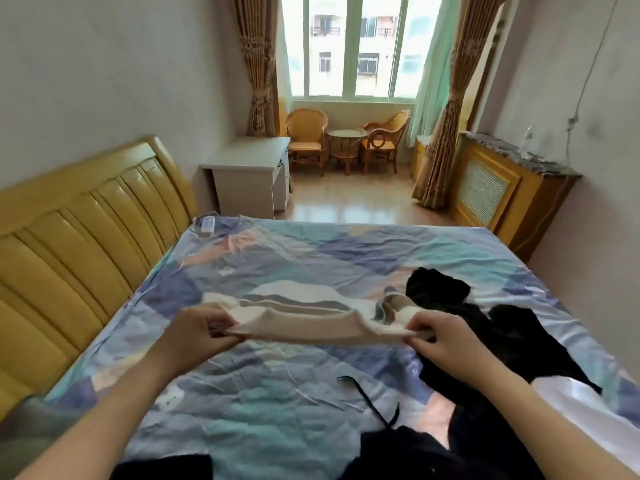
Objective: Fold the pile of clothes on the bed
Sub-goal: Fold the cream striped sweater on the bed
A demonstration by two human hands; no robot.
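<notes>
Black clothes (498, 344) crowd the right hand (446, 336), which with the left hand (194, 332) pinches a striped garment (304, 317); its far end could snag them

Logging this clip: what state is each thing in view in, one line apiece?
Cream garment: stretched flat between both hands, near edge lifted.
Left hand: pinching the garment's left end.
Right hand: pinching its right end.
Black clothes: crumpled, unfolded, on the bed's right.
Bed sheet: wrinkled.
Curtains: drawn open.
</notes>
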